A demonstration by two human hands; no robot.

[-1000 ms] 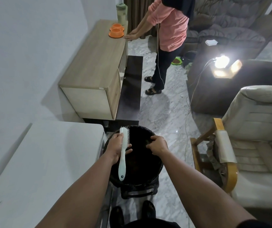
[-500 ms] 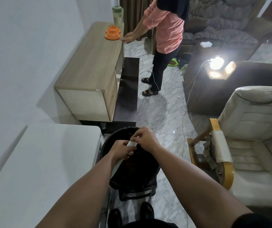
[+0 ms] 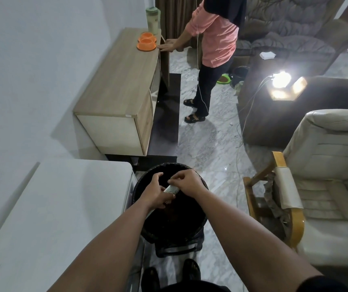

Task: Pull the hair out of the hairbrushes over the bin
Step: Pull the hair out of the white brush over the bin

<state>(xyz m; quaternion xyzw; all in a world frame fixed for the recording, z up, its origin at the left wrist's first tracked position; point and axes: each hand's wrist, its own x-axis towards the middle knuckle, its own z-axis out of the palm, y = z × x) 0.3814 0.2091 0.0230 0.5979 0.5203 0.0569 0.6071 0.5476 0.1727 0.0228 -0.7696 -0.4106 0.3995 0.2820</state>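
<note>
A black round bin point(image 3: 192, 232) lined with a dark bag stands on the floor right below me. Over its opening my left hand point(image 3: 155, 193) grips a white hairbrush point(image 3: 171, 189), whose bristled head shows between my two hands while its handle is hidden under the palm. My right hand point(image 3: 186, 183) rests on the brush head with its fingertips pinched together at the bristles. Whether hair is between those fingers is too small to tell.
A white table point(image 3: 48, 224) lies to the left of the bin. Beyond it stands a wooden cabinet point(image 3: 120, 87) with orange bowls point(image 3: 146, 43). A person in a pink top point(image 3: 215, 39) stands by it. A cream armchair point(image 3: 316, 186) sits right, and a bright lamp point(image 3: 281, 80) glows behind.
My left hand has tipped the brush from upright to lying flatter over the bin. My right hand moved left from the bin's rim onto the brush head.
</note>
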